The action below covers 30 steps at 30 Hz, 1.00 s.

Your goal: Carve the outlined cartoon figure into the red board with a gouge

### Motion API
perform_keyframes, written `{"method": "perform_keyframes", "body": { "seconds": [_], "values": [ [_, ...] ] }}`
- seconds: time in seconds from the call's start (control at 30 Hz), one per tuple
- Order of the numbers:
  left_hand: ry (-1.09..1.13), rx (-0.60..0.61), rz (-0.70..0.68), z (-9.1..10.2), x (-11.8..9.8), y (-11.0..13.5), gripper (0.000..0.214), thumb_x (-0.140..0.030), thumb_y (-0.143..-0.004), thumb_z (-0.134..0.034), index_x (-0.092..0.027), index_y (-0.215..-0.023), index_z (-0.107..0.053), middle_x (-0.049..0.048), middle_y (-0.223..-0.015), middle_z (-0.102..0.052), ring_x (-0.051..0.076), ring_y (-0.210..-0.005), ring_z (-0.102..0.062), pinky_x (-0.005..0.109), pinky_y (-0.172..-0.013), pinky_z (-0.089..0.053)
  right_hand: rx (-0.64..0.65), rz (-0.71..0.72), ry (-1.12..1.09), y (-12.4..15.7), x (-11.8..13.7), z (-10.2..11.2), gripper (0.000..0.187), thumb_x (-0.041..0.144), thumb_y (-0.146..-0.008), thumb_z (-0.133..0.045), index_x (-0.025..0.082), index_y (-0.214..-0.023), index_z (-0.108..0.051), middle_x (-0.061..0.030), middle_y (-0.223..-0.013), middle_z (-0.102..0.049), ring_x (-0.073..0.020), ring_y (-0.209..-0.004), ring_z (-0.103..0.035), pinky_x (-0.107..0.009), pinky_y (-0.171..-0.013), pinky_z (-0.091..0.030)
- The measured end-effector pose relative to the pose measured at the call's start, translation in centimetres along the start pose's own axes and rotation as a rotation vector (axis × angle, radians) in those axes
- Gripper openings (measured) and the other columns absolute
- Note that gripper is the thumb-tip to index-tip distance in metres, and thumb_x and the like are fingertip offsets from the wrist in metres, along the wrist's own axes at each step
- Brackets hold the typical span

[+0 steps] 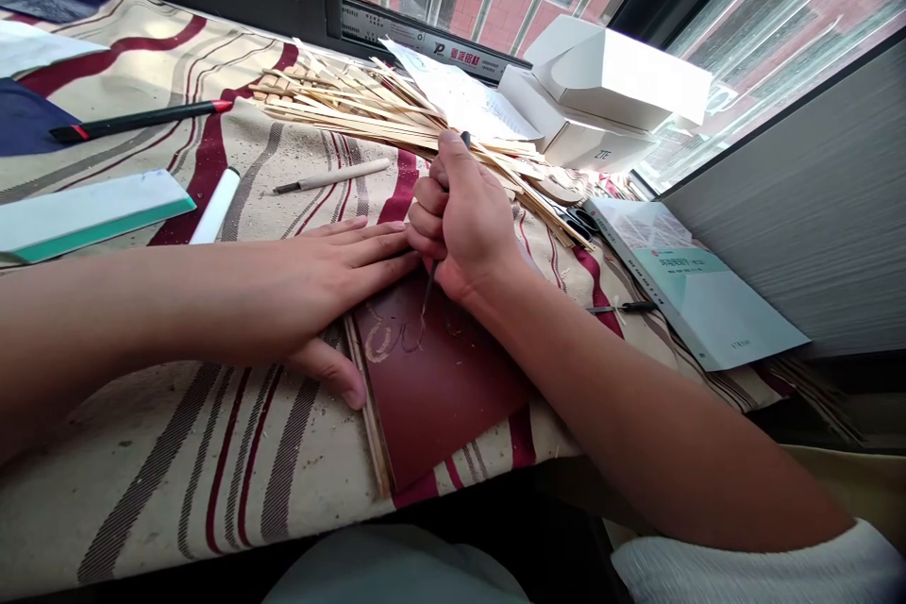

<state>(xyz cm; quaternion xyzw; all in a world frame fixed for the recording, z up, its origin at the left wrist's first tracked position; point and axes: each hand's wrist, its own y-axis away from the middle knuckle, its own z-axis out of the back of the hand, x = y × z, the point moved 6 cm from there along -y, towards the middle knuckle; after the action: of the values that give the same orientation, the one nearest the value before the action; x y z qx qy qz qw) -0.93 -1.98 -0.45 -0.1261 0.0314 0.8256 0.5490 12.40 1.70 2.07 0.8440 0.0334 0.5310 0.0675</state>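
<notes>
A reddish-brown wooden board (445,406) lies on the striped cloth, with curly letter-like marks (396,337) cut into its face. My right hand (463,217) is closed in a fist round a carving tool (428,291). The tool's thin metal shaft points down, its tip at the carved marks, and its dark handle end shows above the fist. My left hand (332,278) lies flat, fingers stretched across the board's upper left corner and thumb by its left edge. The far part of the board is hidden beneath both hands.
A pale-handled carving tool (340,176) and a white marker (216,206) lie to the left, a black pen (142,120) beyond. Thin wooden strips (354,109) are heaped behind my hands. White boxes (601,80) stand by the window; scissors (581,223) and a book (697,288) are at right.
</notes>
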Motion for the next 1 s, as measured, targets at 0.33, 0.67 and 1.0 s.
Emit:
{"method": "perform_keyframes", "body": {
  "seconds": [0.33,0.67,1.0],
  "values": [
    [-0.051,0.026,0.016,0.2,-0.1,-0.3,0.128,-0.1,-0.083,-0.034,-0.008,-0.172,-0.024,0.026,-0.178,-0.023,0.042,-0.166,-0.024,0.049,-0.134,-0.017,0.004,0.082,0.072,0.4,0.2,-0.4,0.056,0.057,-0.101,-0.064,0.027,-0.075,-0.024,0.0138,-0.047,-0.021,-0.0051,-0.037,-0.018,-0.021,-0.038,-0.016],
    [-0.053,0.036,0.005,0.0,0.1,-0.7,0.13,-0.101,-0.083,-0.031,-0.005,-0.171,-0.027,0.0289,-0.177,-0.023,0.042,-0.165,-0.024,0.05,-0.134,-0.019,-0.052,0.058,0.088,0.8,-0.3,-0.2,0.05,0.05,-0.105,-0.061,0.027,-0.076,-0.027,0.014,-0.046,-0.022,-0.0057,-0.036,-0.021,-0.021,-0.038,-0.017],
    [0.029,0.06,0.057,0.3,0.1,-0.6,0.129,-0.095,-0.076,-0.062,-0.017,-0.173,-0.028,0.021,-0.179,-0.022,0.041,-0.167,-0.022,0.047,-0.136,-0.019,-0.014,-0.046,-0.02,0.7,-0.5,0.3,0.055,0.049,-0.108,-0.056,0.025,-0.071,-0.024,0.0137,-0.045,-0.021,-0.0042,-0.037,-0.015,-0.021,-0.038,-0.013]
  ]
}}
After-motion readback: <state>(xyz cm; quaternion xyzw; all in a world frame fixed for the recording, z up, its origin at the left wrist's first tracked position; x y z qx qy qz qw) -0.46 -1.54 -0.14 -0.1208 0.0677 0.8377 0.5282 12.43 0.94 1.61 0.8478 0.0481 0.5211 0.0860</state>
